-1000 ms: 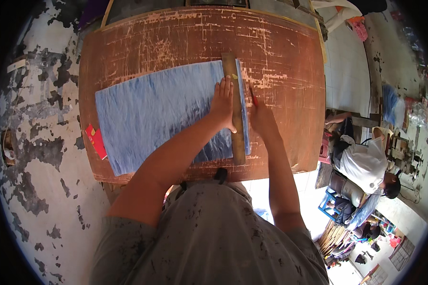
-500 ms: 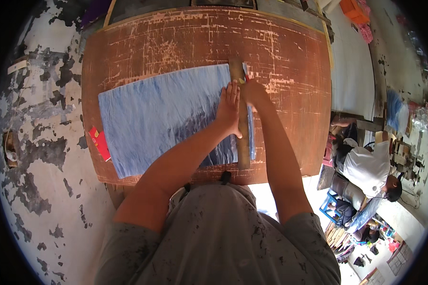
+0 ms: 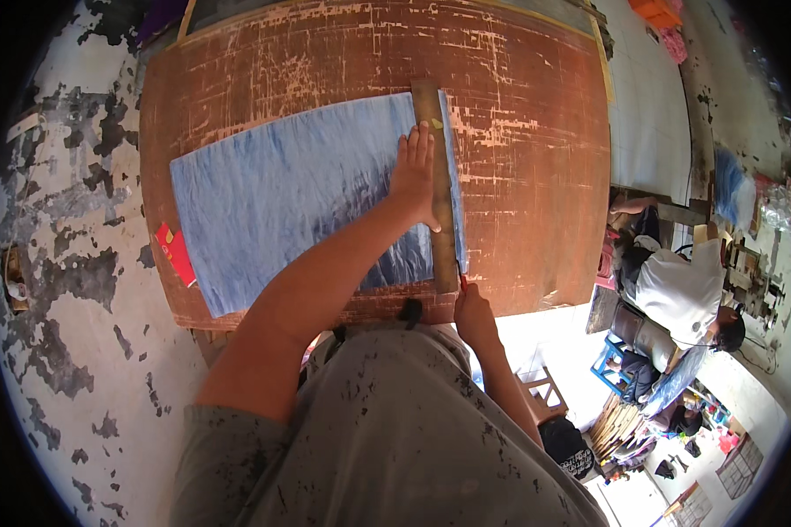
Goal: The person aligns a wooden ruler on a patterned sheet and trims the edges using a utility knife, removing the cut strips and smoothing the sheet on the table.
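A blue streaked sheet (image 3: pixel 281 189), perhaps fabric or film, lies spread on the worn brown board. Along its right side rests a long straightedge (image 3: pixel 446 250), with a narrow strip of blue sheet (image 3: pixel 453 189) showing beyond it. My left hand (image 3: pixel 415 180) presses flat on the sheet and the straightedge's left edge, thumb apart from the fingers. Close to the near end of the straightedge, my right hand (image 3: pixel 475 314) is closed round a red-handled cutter knife (image 3: pixel 463 282). Its thin tip points away from me, at the sheet's near right corner.
The scratched brown board (image 3: pixel 536 202) stretches out around the sheet. A red packet (image 3: pixel 176 253) lies at its left edge, beside a peeling wall (image 3: pixel 79 263). Off to the right, a person in a white shirt (image 3: pixel 677 290) sits near a machine and a blue stool (image 3: pixel 608 364).
My right hand has come toward me with the knife, from the straightedge's far part to its near end. My left hand stays on the straightedge. The view has shifted slightly.
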The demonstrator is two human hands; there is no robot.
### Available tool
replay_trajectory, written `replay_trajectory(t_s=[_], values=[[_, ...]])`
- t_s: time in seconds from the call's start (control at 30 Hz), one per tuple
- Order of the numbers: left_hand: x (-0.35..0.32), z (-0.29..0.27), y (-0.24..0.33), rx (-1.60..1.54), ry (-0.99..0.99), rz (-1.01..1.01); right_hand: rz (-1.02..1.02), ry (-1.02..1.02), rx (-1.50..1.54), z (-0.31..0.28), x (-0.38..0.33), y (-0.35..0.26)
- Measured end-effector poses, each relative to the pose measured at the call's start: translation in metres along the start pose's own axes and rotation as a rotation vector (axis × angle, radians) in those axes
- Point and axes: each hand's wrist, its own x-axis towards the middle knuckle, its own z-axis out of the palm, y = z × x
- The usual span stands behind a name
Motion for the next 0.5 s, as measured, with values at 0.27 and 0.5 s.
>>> replay_trajectory(t_s=[0.27,0.5], values=[[0.0,0.0,0.005,-0.012,-0.007,0.011,0.093,0.026,0.017,0.031,-0.027,0.033],[-0.002,0.005,0.001,0.031,-0.022,-0.008,-0.052,-0.035,-0.126,-0.046,-0.009,0.015]])
